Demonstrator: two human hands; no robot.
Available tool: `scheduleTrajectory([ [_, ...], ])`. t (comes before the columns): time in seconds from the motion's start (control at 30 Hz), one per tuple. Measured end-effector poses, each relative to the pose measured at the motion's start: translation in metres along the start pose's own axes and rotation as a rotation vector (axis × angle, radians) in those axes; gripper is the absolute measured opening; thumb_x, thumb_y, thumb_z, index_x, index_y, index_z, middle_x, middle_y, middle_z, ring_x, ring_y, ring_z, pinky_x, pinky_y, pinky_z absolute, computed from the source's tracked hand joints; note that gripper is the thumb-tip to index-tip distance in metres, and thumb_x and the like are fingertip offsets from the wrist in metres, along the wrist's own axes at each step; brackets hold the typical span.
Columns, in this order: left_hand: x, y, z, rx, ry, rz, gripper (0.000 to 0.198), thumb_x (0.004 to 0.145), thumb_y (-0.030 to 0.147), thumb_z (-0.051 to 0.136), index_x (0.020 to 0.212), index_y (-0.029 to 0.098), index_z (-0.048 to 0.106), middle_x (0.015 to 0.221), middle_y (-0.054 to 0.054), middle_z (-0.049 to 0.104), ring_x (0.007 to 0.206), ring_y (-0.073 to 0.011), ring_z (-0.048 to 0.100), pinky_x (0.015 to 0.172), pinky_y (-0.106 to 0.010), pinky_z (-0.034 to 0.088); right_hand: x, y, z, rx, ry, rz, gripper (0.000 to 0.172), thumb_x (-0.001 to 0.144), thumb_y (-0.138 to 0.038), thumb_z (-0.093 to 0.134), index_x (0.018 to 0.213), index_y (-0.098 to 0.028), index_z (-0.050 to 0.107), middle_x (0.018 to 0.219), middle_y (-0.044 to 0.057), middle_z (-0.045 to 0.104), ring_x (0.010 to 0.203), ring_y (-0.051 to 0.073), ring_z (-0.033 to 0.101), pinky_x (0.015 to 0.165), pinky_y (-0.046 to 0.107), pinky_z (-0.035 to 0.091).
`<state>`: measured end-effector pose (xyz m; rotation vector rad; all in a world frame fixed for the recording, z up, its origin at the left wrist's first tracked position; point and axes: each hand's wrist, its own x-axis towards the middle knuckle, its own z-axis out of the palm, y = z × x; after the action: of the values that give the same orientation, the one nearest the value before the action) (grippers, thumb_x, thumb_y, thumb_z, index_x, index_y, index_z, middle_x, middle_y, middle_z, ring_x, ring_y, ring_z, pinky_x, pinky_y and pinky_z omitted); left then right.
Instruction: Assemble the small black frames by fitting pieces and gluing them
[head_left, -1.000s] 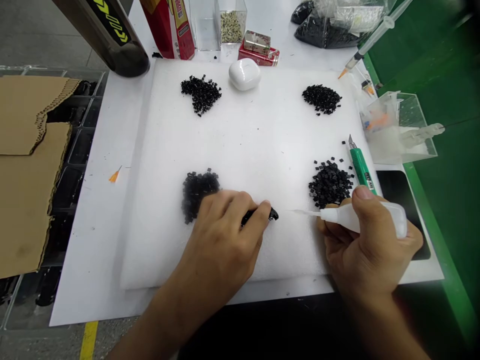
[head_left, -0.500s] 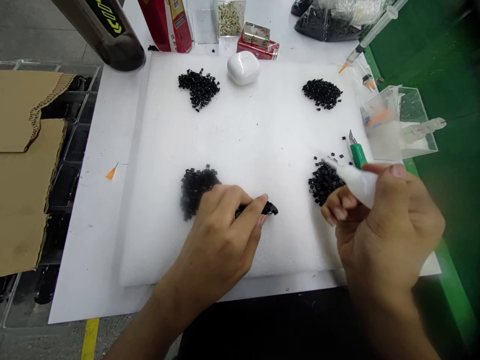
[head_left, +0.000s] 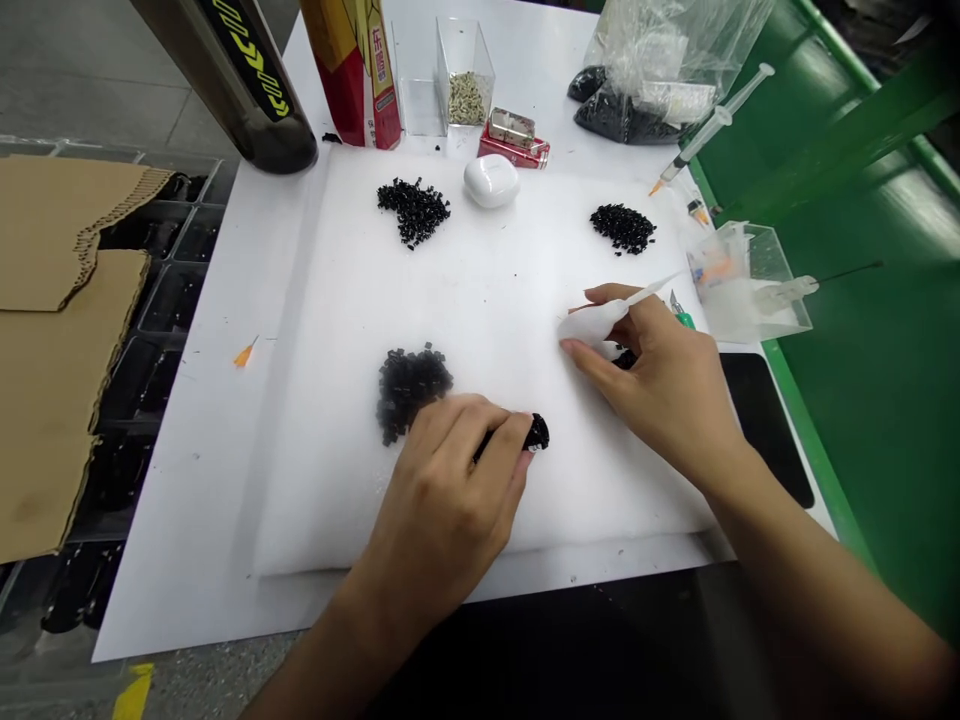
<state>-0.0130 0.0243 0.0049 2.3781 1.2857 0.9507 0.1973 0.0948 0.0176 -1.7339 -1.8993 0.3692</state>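
Observation:
My left hand [head_left: 442,480] rests on the white foam sheet [head_left: 330,500] and pinches a small black object [head_left: 537,434], right beside a heap of black granules [head_left: 409,392]. My right hand [head_left: 652,385] grips a white squeeze bottle [head_left: 600,320] with a long thin nozzle pointing up and right. That hand covers most of a second heap of black granules [head_left: 624,359] and much of a green utility knife [head_left: 683,318]. Two more black heaps [head_left: 413,211] [head_left: 622,228] lie farther up the foam.
A white earbud-style case [head_left: 491,181] sits at the foam's far edge. Behind it stand a small transparent box of seeds [head_left: 465,85], a red carton [head_left: 352,75] and a bag of black granules [head_left: 622,115]. A syringe [head_left: 697,135] and a transparent acrylic tray [head_left: 750,285] lie to the right; cardboard [head_left: 52,340] lies left.
My right hand has moved left and up, now over the lower right heap, with the bottle's nozzle swung up and right. My left hand keeps its pinch in nearly the same place.

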Motion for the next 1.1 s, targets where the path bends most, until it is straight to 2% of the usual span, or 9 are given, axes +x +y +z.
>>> scheduleTrajectory([
  [0.1, 0.001, 0.000, 0.001, 0.052, -0.025, 0.020, 0.030, 0.097, 0.007, 0.061, 0.126, 0.009, 0.066, 0.101, -0.008, 0.067, 0.100, -0.0225, 0.061, 0.091, -0.044, 0.053, -0.007, 0.003, -0.001, 0.040, -0.022, 0.003, 0.052, 0.085, -0.036, 0.074, 0.133, -0.024, 0.057, 0.101, 0.004, 0.074, 0.094, 0.025, 0.073, 0.084, 0.043, 0.059],
  [0.27, 0.000, 0.001, 0.004, 0.185, -0.049, 0.100, 0.030, 0.097, 0.004, 0.058, 0.125, 0.010, 0.068, 0.103, -0.008, 0.069, 0.100, -0.0250, 0.064, 0.089, -0.046, 0.053, -0.018, 0.009, 0.005, 0.189, 0.012, -0.032, 0.054, 0.089, -0.034, 0.071, 0.138, -0.025, 0.050, 0.124, 0.008, 0.069, 0.113, 0.024, 0.070, 0.103, 0.047, 0.058],
  [0.43, -0.003, 0.003, 0.006, 0.283, -0.054, 0.163, 0.031, 0.099, 0.002, 0.055, 0.127, 0.006, 0.066, 0.106, -0.010, 0.070, 0.102, -0.0273, 0.065, 0.091, -0.048, 0.054, -0.018, 0.011, 0.007, 0.211, 0.005, -0.012, 0.059, 0.089, -0.034, 0.071, 0.142, -0.024, 0.047, 0.129, 0.010, 0.068, 0.119, 0.025, 0.068, 0.107, 0.049, 0.056],
  [0.53, -0.004, 0.003, 0.006, 0.271, -0.066, 0.149, 0.032, 0.099, 0.002, 0.054, 0.129, 0.006, 0.065, 0.108, -0.010, 0.070, 0.105, -0.0272, 0.064, 0.093, -0.048, 0.054, -0.023, 0.003, 0.003, 0.169, 0.048, -0.013, 0.058, 0.090, -0.033, 0.071, 0.142, -0.024, 0.048, 0.128, 0.011, 0.068, 0.118, 0.027, 0.068, 0.105, 0.050, 0.058],
  [0.67, -0.005, 0.003, 0.006, 0.238, -0.072, 0.102, 0.033, 0.099, 0.002, 0.054, 0.130, 0.007, 0.064, 0.109, -0.011, 0.069, 0.106, -0.0276, 0.063, 0.093, -0.049, 0.053, -0.056, -0.015, -0.003, 0.028, 0.289, -0.141, 0.044, 0.089, -0.019, 0.071, 0.131, -0.024, 0.059, 0.112, 0.007, 0.072, 0.097, 0.022, 0.072, 0.088, 0.040, 0.063],
  [0.73, -0.005, 0.003, 0.007, 0.232, -0.076, 0.092, 0.033, 0.100, 0.004, 0.054, 0.131, 0.007, 0.064, 0.108, -0.011, 0.068, 0.106, -0.0281, 0.062, 0.094, -0.050, 0.052, -0.076, -0.019, -0.002, -0.008, 0.235, -0.289, 0.038, 0.087, -0.010, 0.071, 0.123, -0.023, 0.064, 0.102, 0.005, 0.073, 0.086, 0.018, 0.070, 0.079, 0.034, 0.063],
  [0.83, -0.005, 0.002, 0.008, 0.224, -0.075, 0.091, 0.033, 0.100, 0.007, 0.054, 0.132, 0.007, 0.063, 0.108, -0.010, 0.068, 0.105, -0.0280, 0.061, 0.094, -0.049, 0.052, -0.094, -0.019, 0.002, -0.002, 0.088, -0.444, 0.038, 0.085, -0.002, 0.071, 0.119, -0.017, 0.066, 0.100, 0.008, 0.071, 0.087, 0.018, 0.068, 0.076, 0.033, 0.061],
  [0.97, -0.006, 0.002, 0.008, 0.199, -0.075, 0.086, 0.033, 0.101, 0.007, 0.054, 0.133, 0.009, 0.063, 0.110, -0.010, 0.067, 0.107, -0.0272, 0.061, 0.095, -0.048, 0.051, -0.097, -0.014, 0.009, 0.003, 0.095, -0.477, 0.045, 0.082, 0.002, 0.072, 0.123, -0.015, 0.067, 0.101, 0.010, 0.071, 0.089, 0.020, 0.068, 0.079, 0.036, 0.061],
  [1.1, -0.008, 0.003, 0.007, 0.134, -0.046, 0.042, 0.037, 0.100, 0.007, 0.057, 0.137, 0.008, 0.060, 0.112, -0.009, 0.068, 0.109, -0.0251, 0.061, 0.099, -0.046, 0.050, -0.096, -0.012, 0.010, 0.002, 0.081, -0.505, 0.058, 0.080, 0.002, 0.072, 0.133, -0.020, 0.065, 0.103, 0.009, 0.073, 0.090, 0.023, 0.070, 0.078, 0.040, 0.062],
])
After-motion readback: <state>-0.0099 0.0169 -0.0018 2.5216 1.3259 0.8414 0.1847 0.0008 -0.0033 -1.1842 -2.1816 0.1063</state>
